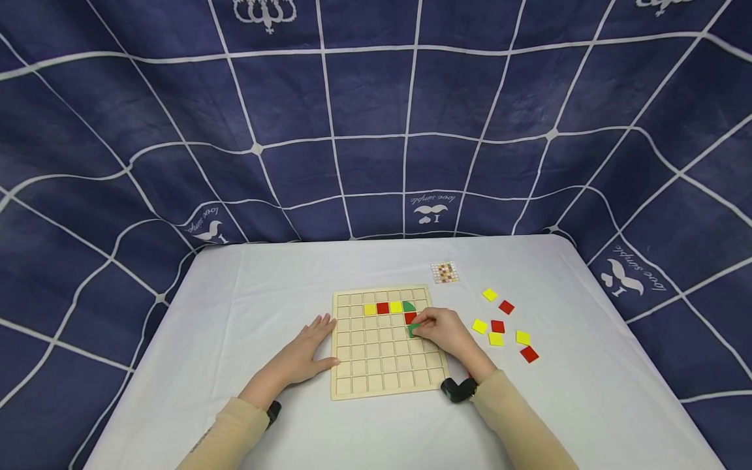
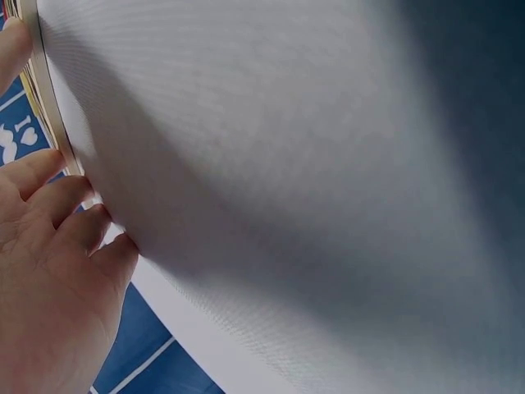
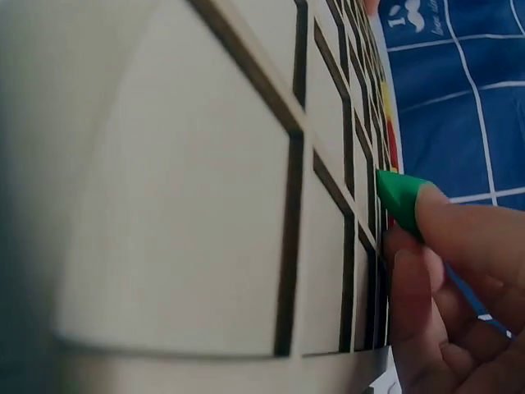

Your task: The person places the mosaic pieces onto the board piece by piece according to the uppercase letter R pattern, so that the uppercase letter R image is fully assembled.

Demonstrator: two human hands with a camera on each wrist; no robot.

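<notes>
A square wooden grid board [image 1: 376, 352] lies on the white table. In its upper rows sit a yellow tile [image 1: 369, 309], a red tile [image 1: 383, 308], another yellow tile [image 1: 396, 306] and a green quarter-round tile [image 1: 408, 305], with a red tile [image 1: 410, 317] below the green one. My right hand [image 1: 443, 331] pinches a second green tile [image 3: 399, 195] between thumb and fingers, close over the cell below that red tile. Fingers spread, my left hand [image 1: 307, 352] rests at the board's left edge, its fingertips and thumb touching the rim.
Right of the board lie several loose yellow tiles [image 1: 496, 339] and red tiles [image 1: 529, 354]. A small printed pattern card [image 1: 445, 272] is behind the board's far right corner. A dark blue checked cloth [image 1: 370, 163] hangs around the table [image 1: 282, 281].
</notes>
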